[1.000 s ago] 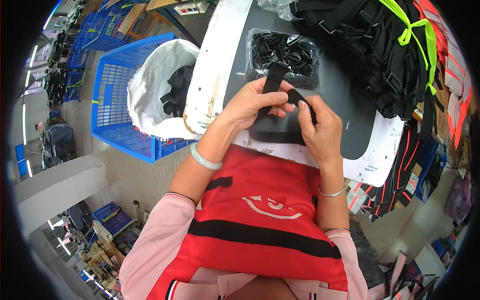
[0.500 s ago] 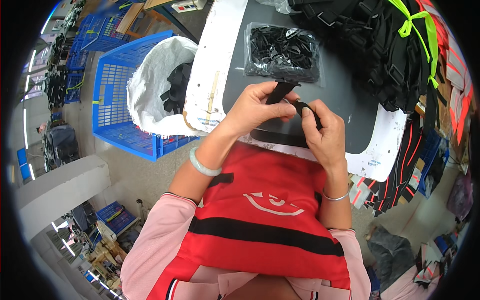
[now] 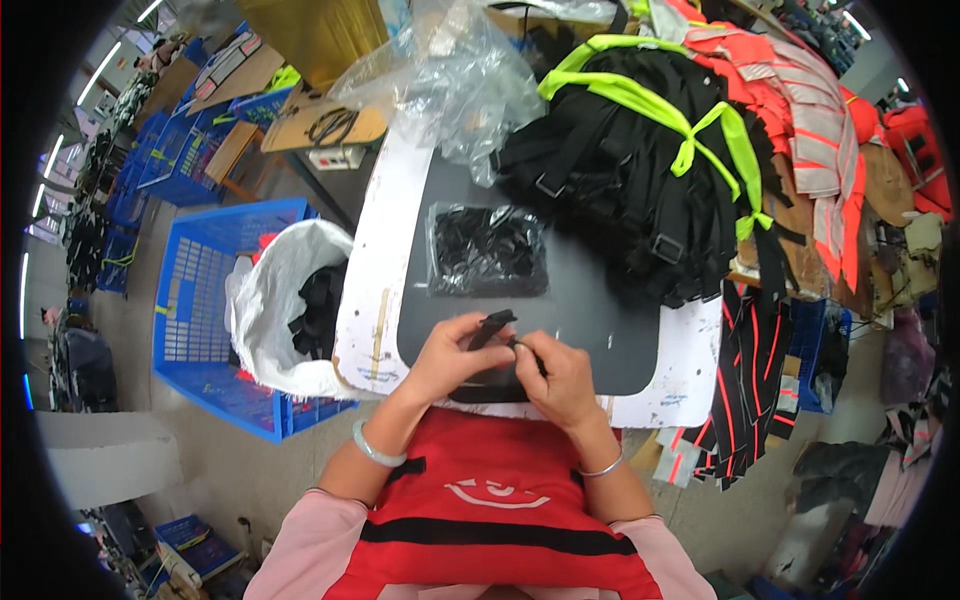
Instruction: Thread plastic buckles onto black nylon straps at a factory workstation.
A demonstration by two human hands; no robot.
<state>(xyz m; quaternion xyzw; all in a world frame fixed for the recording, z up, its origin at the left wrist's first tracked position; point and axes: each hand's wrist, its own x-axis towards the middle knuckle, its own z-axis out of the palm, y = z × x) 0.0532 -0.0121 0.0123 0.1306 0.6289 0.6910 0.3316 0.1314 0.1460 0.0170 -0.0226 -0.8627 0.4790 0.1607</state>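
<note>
Hold black strap [image 3: 489, 329] flat and untwisted just below frame centre, pinched in closed grip of both left hand [image 3: 452, 357] and right hand [image 3: 562, 378], working fingertips close together for control.

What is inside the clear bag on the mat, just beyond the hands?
A jumble of small black pieces shows through the clear bag; glare blurs their exact shapes. The pieces beneath are covered by the top ones, and the bag hides the mat under it.
</note>
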